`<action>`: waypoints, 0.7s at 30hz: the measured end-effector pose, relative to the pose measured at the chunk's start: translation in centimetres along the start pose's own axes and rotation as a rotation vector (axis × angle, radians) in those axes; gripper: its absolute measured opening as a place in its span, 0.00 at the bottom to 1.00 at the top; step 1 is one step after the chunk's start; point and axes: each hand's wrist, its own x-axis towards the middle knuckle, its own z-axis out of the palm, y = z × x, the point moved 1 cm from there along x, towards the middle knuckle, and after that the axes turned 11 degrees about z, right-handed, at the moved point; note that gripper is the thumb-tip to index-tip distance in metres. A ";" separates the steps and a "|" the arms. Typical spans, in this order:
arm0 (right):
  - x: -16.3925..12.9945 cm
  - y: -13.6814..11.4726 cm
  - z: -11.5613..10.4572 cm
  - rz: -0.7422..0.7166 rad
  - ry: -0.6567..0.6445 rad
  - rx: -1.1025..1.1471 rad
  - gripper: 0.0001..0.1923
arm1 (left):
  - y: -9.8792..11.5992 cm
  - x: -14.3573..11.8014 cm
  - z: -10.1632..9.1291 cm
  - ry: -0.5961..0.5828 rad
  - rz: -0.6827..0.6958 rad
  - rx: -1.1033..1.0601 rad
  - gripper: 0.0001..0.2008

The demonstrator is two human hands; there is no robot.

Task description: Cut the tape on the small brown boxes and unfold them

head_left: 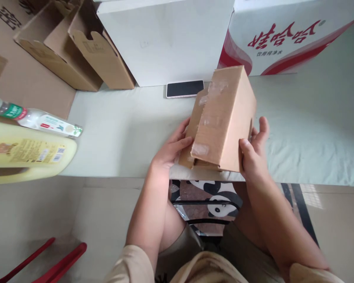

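Observation:
Between my two hands is a small brown cardboard box [224, 122], tilted above the front edge of the covered table. Strips of clear tape run along its left side, and a flap stands out there. My left hand [177, 143] grips that flap side, thumb on top and the other fingers partly hidden behind it. On the opposite side my right hand [255, 151] holds the box near its lower right edge, with thumb pressed to the cardboard and one finger raised away. Just behind the box lies a phone [185, 89] with a dark screen.
White cartons [165, 43] line the back, one with red lettering [283, 37]. Open cardboard holders [103, 59] stand at back left. A clear bottle [32, 116] and a yellow jug [32, 151] are at the left. Pale green cloth [120, 129] covers the table.

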 end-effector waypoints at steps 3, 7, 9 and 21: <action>0.2 -0.2 -0.5 0.102 0.116 0.144 0.41 | -0.5 1.1 -0.6 0.167 0.046 0.030 0.26; 0.5 0.0 -0.9 0.117 0.202 0.147 0.37 | -0.6 1.8 -1.3 0.395 0.086 -0.010 0.25; 0.3 0.1 -0.8 0.084 0.152 0.130 0.38 | -0.3 1.7 -1.2 0.391 0.096 0.001 0.27; -0.7 -1.2 -0.1 0.012 -0.179 0.077 0.64 | 0.3 1.5 -1.2 0.555 0.276 0.161 0.16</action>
